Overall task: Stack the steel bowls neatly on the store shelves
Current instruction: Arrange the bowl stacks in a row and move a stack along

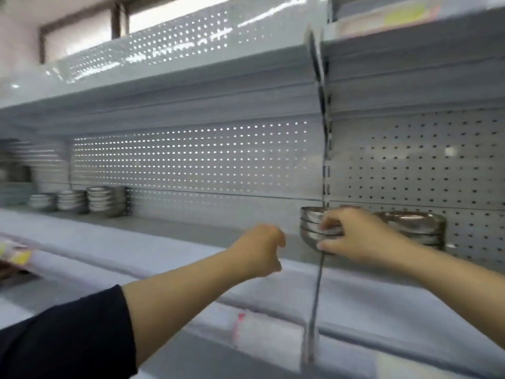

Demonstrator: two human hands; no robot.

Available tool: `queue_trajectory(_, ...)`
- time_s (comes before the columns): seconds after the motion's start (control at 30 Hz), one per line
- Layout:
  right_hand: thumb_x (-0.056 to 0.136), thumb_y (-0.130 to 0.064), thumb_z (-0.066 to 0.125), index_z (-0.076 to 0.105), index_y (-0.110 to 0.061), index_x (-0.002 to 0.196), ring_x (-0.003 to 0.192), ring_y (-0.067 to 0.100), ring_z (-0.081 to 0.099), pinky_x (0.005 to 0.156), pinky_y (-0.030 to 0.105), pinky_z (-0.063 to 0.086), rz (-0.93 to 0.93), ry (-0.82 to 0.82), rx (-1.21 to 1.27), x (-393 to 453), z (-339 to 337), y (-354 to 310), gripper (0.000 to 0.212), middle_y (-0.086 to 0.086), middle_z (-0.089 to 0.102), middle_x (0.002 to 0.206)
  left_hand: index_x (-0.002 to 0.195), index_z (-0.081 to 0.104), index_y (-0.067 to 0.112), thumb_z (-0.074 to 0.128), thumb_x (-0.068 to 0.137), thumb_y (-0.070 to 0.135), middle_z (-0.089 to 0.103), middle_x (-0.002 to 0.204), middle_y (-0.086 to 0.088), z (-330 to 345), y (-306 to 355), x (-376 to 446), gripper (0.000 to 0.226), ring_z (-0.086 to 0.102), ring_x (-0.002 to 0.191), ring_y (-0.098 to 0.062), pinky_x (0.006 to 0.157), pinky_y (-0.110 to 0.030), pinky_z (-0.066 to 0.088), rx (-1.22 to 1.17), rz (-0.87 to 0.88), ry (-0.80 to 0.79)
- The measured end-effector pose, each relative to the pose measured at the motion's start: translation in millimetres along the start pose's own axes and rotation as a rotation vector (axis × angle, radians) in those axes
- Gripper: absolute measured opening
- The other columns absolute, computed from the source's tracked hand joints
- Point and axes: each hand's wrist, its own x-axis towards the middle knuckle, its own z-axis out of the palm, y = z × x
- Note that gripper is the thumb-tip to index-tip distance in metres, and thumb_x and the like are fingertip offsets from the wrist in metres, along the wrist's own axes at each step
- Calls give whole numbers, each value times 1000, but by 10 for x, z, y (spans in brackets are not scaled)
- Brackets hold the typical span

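- My right hand (360, 236) is at about 3 o'clock in the view, fingers and thumb curled round the near side of a short stack of steel bowls (314, 228) that sits on the shelf (191, 233), up against the upright post (325, 149).
- My left hand (259, 250) hangs at roughly 6 o'clock from centre, just left of that stack; fingers loosely curled, holding nothing, not touching the bowls.
- A second stack (415, 228) stands just beyond my right hand, towards 3 o'clock. More stacks (106, 201) sit far off at 9 o'clock along the same shelf.
- Handling, as I judge it: the bowls are rigid and thin-walled, light singly but weightier nested. Polished steel will be slippery, and nested bowls slide over each other.
- I'd take hold low, under the rolled rims, thumb on one side and fingers opposite, so the whole stack moves as one.
- The picture is smeared, so I cannot count the bowls.
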Motion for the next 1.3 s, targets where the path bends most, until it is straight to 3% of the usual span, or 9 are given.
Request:
queue_trajectory(0.27, 81, -40, 67, 59, -22, 116, 117, 21, 51, 92, 29, 41, -213, -68, 81, 963, 897, -2480, 40, 2, 56, 128, 133, 46, 18, 55, 87, 10, 52, 134, -4, -671, -2552, -1159, 48, 48, 122, -23, 96, -30, 42, 139, -324, 69)
queue_trajectory(0.57, 82, -40, 65, 58, -23, 117, 110, 22, 55, 84, 31, 44, -314, -81, 52, 2220, 1793, -4143, 40, 0, 58, 125, 133, 48, 17, 58, 85, 12, 51, 135, -1, -1017, -4668, -1516, 49, 46, 125, -20, 97, -26, 38, 118, -500, 140)
queue_trajectory(0.73, 79, -38, 68, 60, -21, 110, 107, 22, 56, 83, 31, 45, -238, -69, 96, 3122, 2220, -4596, 36, 1, 61, 119, 125, 54, 13, 58, 83, 10, 57, 124, -7, -1152, -5669, -1189, 43, 52, 114, -24, 89, -27, 42, 108, -473, 148)
queue_trajectory(0.83, 77, -36, 69, 61, -26, 102, 106, 20, 56, 85, 30, 45, -135, -79, 178, 3592, 2404, -4702, 29, -1, 62, 116, 96, 52, 13, 58, 82, 11, 54, 100, -9, -1174, -6187, -865, 16, 49, 89, -21, 77, -29, 41, 85, -454, 136)
queue_trajectory(1.03, 75, -29, 74, 53, -28, 91, 94, 21, 55, 76, 27, 42, 73, -48, 395, 4339, 2852, -4776, 26, -3, 55, 95, 79, 50, 13, 62, 79, 17, 50, 82, -2, -1037, -6923, -112, 13, 47, 82, -20, 70, -27, 39, -236, -517, 112)
queue_trajectory(1.07, 75, -27, 74, 52, -28, 86, 87, 18, 56, 72, 24, 43, 99, -34, 428, 4421, 2960, -4768, 25, -6, 54, 86, 82, 57, 10, 63, 79, 17, 53, 83, -3, -1010, -7021, 27, 10, 49, 82, -21, 70, -27, 41, -291, -528, 108)
queue_trajectory(1.17, 72, -25, 78, 49, -28, 73, 66, 1, 48, 47, 7, 36, 160, 31, 549, 4604, 3206, -4765, 29, -16, 50, 72, 110, 60, 2, 67, 79, 22, 63, 104, -10, -887, -7268, 448, 38, 59, 95, -24, 81, -31, 47, -358, -510, 35)
queue_trajectory(1.23, 69, -31, 80, 48, -29, 88, 74, 5, 50, 53, 13, 37, 222, 56, 618, 4710, 3330, -4772, 38, -12, 53, 82, 110, 60, 3, 68, 79, 25, 64, 107, -10, -787, -7393, 678, 39, 58, 93, -22, 78, -29, 45, -378, -463, -38)
queue_trajectory(1.3, 67, -35, 82, 48, -34, 90, 91, 13, 52, 71, 24, 42, 271, 67, 634, 4809, 3460, -4778, 41, -3, 56, 100, 107, 63, 6, 72, 76, 30, 62, 98, -6, -674, -7508, 845, 40, 59, 91, -20, 72, -22, 41, -394, -417, -79)
